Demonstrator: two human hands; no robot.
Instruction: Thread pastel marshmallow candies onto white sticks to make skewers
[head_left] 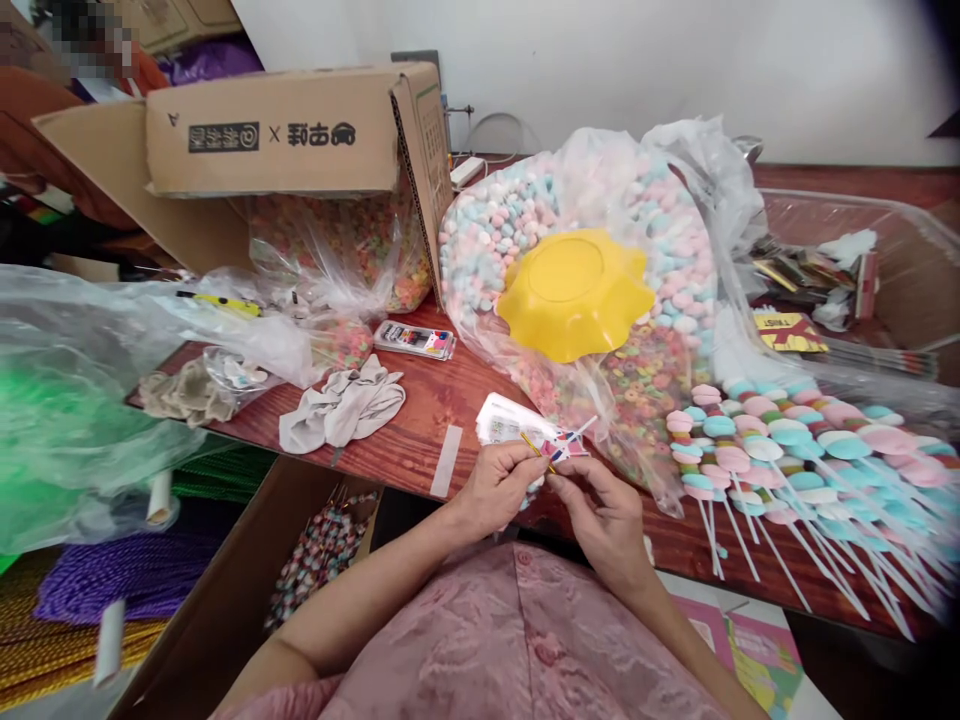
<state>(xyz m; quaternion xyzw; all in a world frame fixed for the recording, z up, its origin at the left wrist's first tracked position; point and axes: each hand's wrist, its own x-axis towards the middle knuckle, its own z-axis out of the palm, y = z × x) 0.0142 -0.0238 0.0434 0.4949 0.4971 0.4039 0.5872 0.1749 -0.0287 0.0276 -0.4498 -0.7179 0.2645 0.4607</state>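
Observation:
Close in front of the body, my left hand [501, 487] and my right hand [606, 512] meet fingertip to fingertip, both closed in a pinch. Between them runs a thin gold twist tie [530, 443], its free end sticking up past the left fingers. A white stick [583, 428] pokes out beyond the fingertips, beside a small red, white and blue printed piece [566, 445]. Part of a pale, candy-like bundle [532, 492] hangs below the left fingers, mostly hidden. Just behind my hands lie white printed cards [501, 412] on the red-brown table [469, 385].
Candy skewers [795, 450] with white sticks pile up at right. A yellow bowl [574, 285] rests upside down on a large candy bag [480, 235]. Left stand a cardboard box [277, 130] and grey gloves [349, 405]. Below, an open carton [217, 560] holds finished-looking bundles. Someone sits far left.

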